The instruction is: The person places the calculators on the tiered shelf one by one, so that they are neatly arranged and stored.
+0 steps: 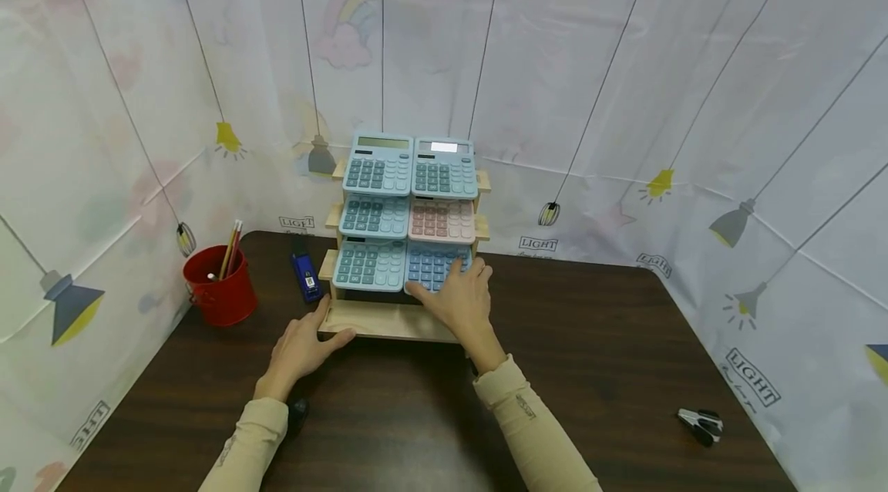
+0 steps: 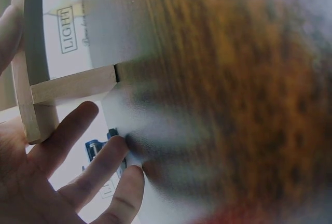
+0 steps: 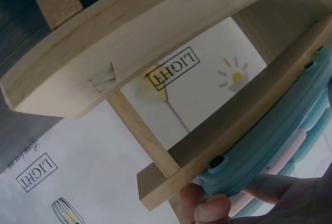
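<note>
Both hands at a stepped wooden rack (image 1: 388, 318) of pastel calculators.

The right hand (image 1: 461, 299) grips the smooth blue calculator (image 1: 433, 264) on the lowest occupied tier; the left hand (image 1: 301, 345), fingers relaxed, rests against the rack's pale base corner.

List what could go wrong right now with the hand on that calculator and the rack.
1. The right hand grips the blue calculator on the lowest filled shelf; pulling it might drag the teal calculator beside it off the ledge.
2. The left hand only touches the wooden rack at its bottom corner, so the rack might tilt or slide, and the upper calculators could slip.
3. The red pencil cup stands near the left hand and could get knocked.
</note>
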A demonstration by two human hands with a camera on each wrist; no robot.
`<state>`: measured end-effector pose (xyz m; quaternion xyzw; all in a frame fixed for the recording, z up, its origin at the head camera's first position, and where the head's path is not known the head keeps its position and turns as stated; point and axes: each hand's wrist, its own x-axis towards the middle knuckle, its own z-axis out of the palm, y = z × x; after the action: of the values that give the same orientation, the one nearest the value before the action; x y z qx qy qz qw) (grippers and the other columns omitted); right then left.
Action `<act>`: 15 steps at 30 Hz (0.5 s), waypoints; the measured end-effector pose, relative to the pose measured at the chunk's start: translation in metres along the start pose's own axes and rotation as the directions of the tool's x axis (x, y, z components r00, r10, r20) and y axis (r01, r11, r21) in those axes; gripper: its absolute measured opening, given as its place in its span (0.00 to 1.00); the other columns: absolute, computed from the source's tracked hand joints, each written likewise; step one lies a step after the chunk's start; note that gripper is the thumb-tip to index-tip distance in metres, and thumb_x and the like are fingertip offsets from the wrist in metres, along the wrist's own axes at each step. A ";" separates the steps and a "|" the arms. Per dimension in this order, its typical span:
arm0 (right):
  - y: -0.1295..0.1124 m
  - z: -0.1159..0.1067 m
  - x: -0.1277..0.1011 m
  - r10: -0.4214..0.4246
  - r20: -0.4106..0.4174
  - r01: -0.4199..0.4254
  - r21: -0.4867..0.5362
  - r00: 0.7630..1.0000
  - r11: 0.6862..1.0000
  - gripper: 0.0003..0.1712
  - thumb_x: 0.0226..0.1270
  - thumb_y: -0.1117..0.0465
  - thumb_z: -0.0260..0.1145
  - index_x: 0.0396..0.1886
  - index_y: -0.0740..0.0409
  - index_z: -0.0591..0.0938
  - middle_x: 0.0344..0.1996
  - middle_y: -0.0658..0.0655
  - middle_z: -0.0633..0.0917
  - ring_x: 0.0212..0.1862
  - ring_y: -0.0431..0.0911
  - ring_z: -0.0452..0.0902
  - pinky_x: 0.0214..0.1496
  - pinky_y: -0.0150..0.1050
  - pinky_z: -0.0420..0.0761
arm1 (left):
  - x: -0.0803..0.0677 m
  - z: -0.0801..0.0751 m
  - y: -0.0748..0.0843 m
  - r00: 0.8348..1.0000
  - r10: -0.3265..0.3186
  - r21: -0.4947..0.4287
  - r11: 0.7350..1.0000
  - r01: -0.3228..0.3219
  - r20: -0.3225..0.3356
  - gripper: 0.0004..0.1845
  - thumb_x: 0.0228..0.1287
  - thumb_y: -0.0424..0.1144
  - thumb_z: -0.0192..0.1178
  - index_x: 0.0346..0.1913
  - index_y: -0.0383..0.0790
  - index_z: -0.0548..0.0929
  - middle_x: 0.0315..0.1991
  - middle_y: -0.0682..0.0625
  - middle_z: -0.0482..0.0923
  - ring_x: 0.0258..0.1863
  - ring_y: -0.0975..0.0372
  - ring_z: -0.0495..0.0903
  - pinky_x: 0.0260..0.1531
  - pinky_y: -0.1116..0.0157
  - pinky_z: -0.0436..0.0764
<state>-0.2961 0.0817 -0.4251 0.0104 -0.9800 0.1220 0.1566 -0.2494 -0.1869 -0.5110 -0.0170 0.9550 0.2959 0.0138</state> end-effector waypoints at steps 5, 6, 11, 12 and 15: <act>0.001 0.001 0.005 -0.011 0.009 0.011 -0.045 1.000 0.999 0.68 0.49 0.15 0.59 0.67 0.71 0.73 0.61 0.79 0.68 0.62 0.68 0.65 0.58 0.53 0.75 | 0.001 0.000 0.003 1.000 0.012 -0.004 1.000 -0.012 -0.004 0.58 0.57 0.80 0.51 0.82 0.48 0.49 0.74 0.33 0.65 0.67 0.37 0.69 0.55 0.36 0.75; 0.002 0.000 0.006 -0.016 0.010 0.016 -0.053 1.000 0.998 0.68 0.50 0.15 0.58 0.68 0.71 0.72 0.62 0.79 0.68 0.63 0.69 0.64 0.61 0.54 0.73 | 0.002 0.000 0.004 1.000 0.017 -0.005 1.000 -0.017 -0.006 0.58 0.57 0.80 0.51 0.82 0.48 0.49 0.74 0.33 0.65 0.67 0.37 0.69 0.55 0.36 0.75; 0.011 -0.002 0.007 -0.029 0.005 0.029 -0.009 1.000 1.000 0.68 0.50 0.15 0.58 0.71 0.68 0.69 0.63 0.78 0.68 0.61 0.68 0.65 0.59 0.55 0.74 | 0.003 -0.001 0.006 0.999 0.031 0.003 1.000 -0.031 -0.016 0.58 0.57 0.80 0.51 0.82 0.47 0.49 0.73 0.32 0.67 0.65 0.38 0.72 0.53 0.38 0.77; 0.014 -0.002 0.006 -0.029 0.008 0.029 0.008 1.000 1.000 0.68 0.50 0.15 0.57 0.72 0.66 0.68 0.63 0.77 0.68 0.60 0.67 0.65 0.58 0.55 0.74 | 0.003 -0.001 0.006 0.999 0.031 0.007 0.999 -0.031 -0.016 0.58 0.58 0.80 0.51 0.82 0.47 0.49 0.72 0.32 0.67 0.64 0.38 0.72 0.52 0.38 0.77; 0.027 -0.003 0.004 -0.031 0.008 0.030 0.069 0.999 0.997 0.64 0.54 0.16 0.55 0.75 0.61 0.66 0.64 0.74 0.68 0.58 0.66 0.65 0.57 0.55 0.73 | 0.004 0.000 0.007 0.999 0.035 0.018 0.999 -0.035 -0.018 0.58 0.58 0.80 0.50 0.82 0.46 0.49 0.71 0.32 0.69 0.63 0.39 0.74 0.49 0.40 0.78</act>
<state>-0.3003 0.1087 -0.4274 0.0315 -0.9757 0.1533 0.1536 -0.2534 -0.1817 -0.5071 -0.0029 0.9577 0.2877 0.0000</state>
